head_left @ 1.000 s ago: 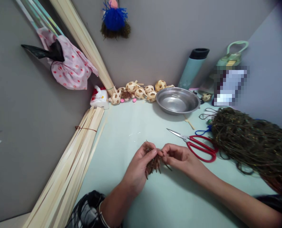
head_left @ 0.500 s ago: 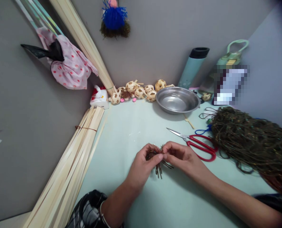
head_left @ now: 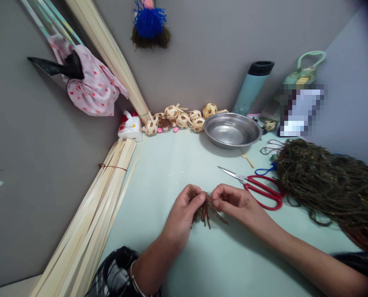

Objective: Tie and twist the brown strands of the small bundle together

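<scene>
Pinching a small tuft of brown cord between both hands, just above the pale green table. Left hand closed around the tuft's upper end, fingers curled over it; right hand nipping the same bundle from the other side, fingertips all but touching the left thumb. Loose ends dangling below the grip and fanning toward the tabletop, spread wider and to the right compared with 0.5 s ago, when hanging straighter. Hands nearly unmoved since then, only slightly shifted; tuft turned a little from its position 1.0 s ago.

Lying just right of the right hand: red-handled scissors, blades shut, pointing left, unmoved. Heaped farther right: big tangle of dark cord. Sitting behind, near the wall: steel bowl, row of woven balls, teal flask. Leaning along the left edge: bundle of bamboo strips.
</scene>
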`<state>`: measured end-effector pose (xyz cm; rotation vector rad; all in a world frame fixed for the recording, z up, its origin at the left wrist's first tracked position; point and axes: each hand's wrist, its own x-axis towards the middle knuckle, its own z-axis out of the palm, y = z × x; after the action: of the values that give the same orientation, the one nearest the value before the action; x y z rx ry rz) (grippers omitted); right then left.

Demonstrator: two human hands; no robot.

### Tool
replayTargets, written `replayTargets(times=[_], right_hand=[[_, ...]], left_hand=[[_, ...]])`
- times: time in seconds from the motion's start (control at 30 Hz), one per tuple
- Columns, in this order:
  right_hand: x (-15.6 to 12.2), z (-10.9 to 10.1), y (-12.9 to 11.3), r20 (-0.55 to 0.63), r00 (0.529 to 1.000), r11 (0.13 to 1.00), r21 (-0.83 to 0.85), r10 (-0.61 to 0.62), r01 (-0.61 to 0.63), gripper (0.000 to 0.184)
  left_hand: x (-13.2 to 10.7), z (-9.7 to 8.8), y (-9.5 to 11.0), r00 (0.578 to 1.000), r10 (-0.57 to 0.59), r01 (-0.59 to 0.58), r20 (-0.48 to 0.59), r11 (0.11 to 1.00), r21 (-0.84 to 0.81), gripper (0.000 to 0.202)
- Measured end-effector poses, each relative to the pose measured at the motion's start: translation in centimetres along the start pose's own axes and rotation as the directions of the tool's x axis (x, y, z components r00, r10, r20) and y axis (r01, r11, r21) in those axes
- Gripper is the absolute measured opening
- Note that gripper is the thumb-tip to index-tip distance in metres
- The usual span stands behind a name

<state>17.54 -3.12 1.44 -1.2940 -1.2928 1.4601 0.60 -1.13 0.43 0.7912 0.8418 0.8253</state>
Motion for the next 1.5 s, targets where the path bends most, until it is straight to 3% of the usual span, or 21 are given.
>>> replayTargets(times=[0.1,0.27,0.5,0.6,0.73,0.93,1.03,1.3,1.5], right_hand=[[0.0,0.0,0.0,-0.002,1.0,1.0,0.008,0.003,-0.003,0.028],[-0.2,0.1,-0.4,-0.012,1.0,1.0,0.011,0.013,-0.012,0.027],[-0.2,0.3,0.0,0.066,0.998,0.999,0.039,-0.007,0.004,0.024],[-0.1,0.3,0.4,0.095,0.995,0.998,0.06,-0.005,-0.001,0.024],[-0.1,0.2,0.1,0.059,0.998,0.997,0.07,-0.018,0.014,0.026],[0.0,0.1,-0.3,-0.009,1.0,0.999,0.044,-0.017,0.017,0.031],[-0.1,0.1,0.0,-0.014,1.0,0.999,0.035,-0.016,0.016,0.032],[-0.1,0.0,0.1,0.003,1.0,0.999,0.024,-0.023,0.023,0.031],[0.1,-0.1,0.3,-0.033,0.999,0.999,0.019,-0.037,0.038,0.028]], left_hand=[[0.0,-0.1,-0.1,0.998,0.045,-0.046,0.034,0.998,0.031,0.028],[0.1,-0.2,-0.4,0.996,0.016,-0.023,0.092,0.997,0.068,0.024],[-0.2,0.2,1.0,0.997,-0.066,0.074,0.049,0.979,-0.19,0.026],[-0.3,0.4,1.3,0.998,-0.042,0.053,0.054,0.974,-0.22,0.026],[-0.2,0.1,0.4,1.0,0.029,-0.028,0.006,0.993,-0.116,0.024],[0.1,-0.3,-0.5,0.994,0.042,-0.052,0.097,0.994,0.099,0.021],[0.2,-0.2,-0.3,0.994,0.051,-0.065,0.092,0.985,0.159,0.019],[0.0,-0.3,0.0,0.997,-0.027,0.03,0.07,0.998,-0.055,0.017],[0.1,-0.4,-0.3,0.996,0.004,-0.011,0.085,0.997,0.079,0.017]])
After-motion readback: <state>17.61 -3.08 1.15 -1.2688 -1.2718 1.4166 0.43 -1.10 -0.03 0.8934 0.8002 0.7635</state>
